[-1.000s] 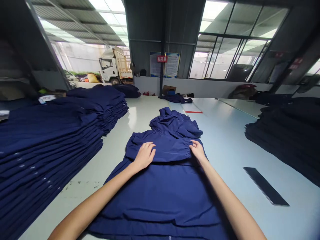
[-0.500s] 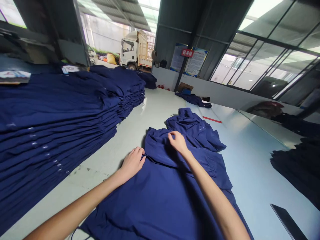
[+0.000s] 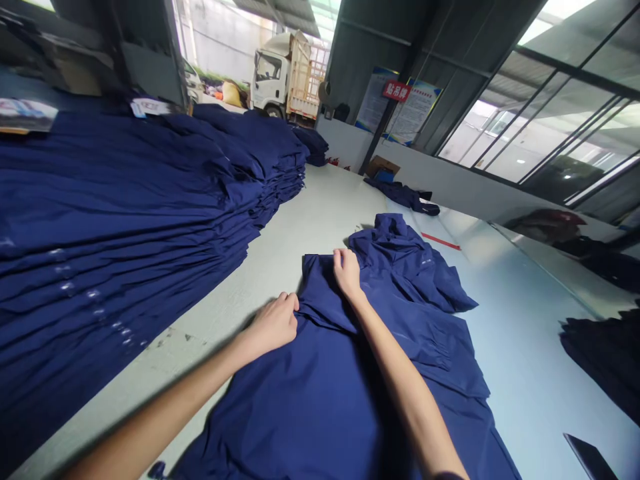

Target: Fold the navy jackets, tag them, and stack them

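A navy blue garment (image 3: 350, 373) lies spread on the pale table (image 3: 290, 260) in front of me, its hood bunched at the far end. My left hand (image 3: 275, 323) pinches the garment's left edge with curled fingers. My right hand (image 3: 346, 270) rests further up on a folded-over sleeve, its fingers bent and gripping the cloth near the fold's top edge.
A tall stack of folded navy garments (image 3: 125, 207) fills the left side. A dark pile (image 3: 605, 360) sits at the right edge, and a black flat strip (image 3: 590, 457) lies at the lower right. Another navy garment (image 3: 405, 195) lies far back. A truck (image 3: 285, 77) stands outside.
The view swung left. My right hand crossed from the garment's right side to the left sleeve fold. My left hand slid to the garment's left edge and pinched it.
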Demonstrator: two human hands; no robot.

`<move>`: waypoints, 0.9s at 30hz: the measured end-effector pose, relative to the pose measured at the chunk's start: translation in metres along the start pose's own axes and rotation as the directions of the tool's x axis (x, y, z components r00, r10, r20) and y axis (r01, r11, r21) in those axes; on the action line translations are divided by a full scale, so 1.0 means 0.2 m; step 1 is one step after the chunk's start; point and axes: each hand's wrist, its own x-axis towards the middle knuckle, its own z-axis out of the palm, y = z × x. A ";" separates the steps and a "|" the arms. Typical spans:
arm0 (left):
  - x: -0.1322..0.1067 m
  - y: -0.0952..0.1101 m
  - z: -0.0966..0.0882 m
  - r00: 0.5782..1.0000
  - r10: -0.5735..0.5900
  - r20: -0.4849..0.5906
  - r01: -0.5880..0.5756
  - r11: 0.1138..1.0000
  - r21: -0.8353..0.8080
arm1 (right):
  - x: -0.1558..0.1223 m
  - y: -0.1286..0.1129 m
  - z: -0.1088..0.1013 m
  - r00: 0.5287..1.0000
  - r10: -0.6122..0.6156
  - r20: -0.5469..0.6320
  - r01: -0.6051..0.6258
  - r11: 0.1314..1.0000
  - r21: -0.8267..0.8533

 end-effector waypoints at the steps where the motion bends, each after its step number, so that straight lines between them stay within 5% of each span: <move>1: 0.04 -0.01 -0.01 0.999 -0.002 -0.048 0.001 0.999 -0.040 | -0.11 0.00 -0.05 0.996 -0.039 -0.077 0.044 0.997 0.071; 3: 0.18 0.00 -0.03 0.986 -0.089 -0.139 0.067 0.985 -0.158 | -0.35 -0.01 -0.12 0.976 -0.193 -0.102 0.206 0.969 0.139; 6: 0.48 0.04 -0.05 0.950 -0.278 -0.144 0.219 0.919 -0.329 | -0.63 -0.07 -0.15 0.896 -0.442 0.053 0.440 0.897 0.047; 9: 0.74 0.10 -0.03 0.941 -0.325 -0.089 0.265 0.877 -0.401 | -0.69 -0.13 -0.09 0.874 -0.475 0.103 0.485 0.863 -0.141; 12: 0.86 0.12 -0.02 0.946 -0.307 -0.105 0.225 0.854 -0.470 | -0.62 -0.16 -0.05 0.895 -0.436 0.094 0.446 0.876 -0.182; 20: 0.76 0.05 -0.06 0.907 -0.319 -0.276 0.204 0.904 -0.376 | -0.73 -0.10 -0.19 0.871 -0.472 0.133 0.464 0.881 0.093; 22: 0.68 0.08 0.00 0.923 -0.196 -0.330 0.094 0.949 -0.302 | -0.77 0.03 -0.29 0.927 -0.374 0.016 0.372 0.924 0.086; 24: 0.60 0.12 0.09 0.941 0.055 -0.333 -0.113 0.981 -0.156 | -0.80 0.20 -0.38 0.980 -0.191 -0.058 0.192 0.981 0.014; 27: 0.48 0.14 0.24 0.932 0.303 -0.199 -0.294 0.953 0.073 | -0.85 0.48 -0.47 0.992 0.116 0.038 -0.108 0.979 -0.170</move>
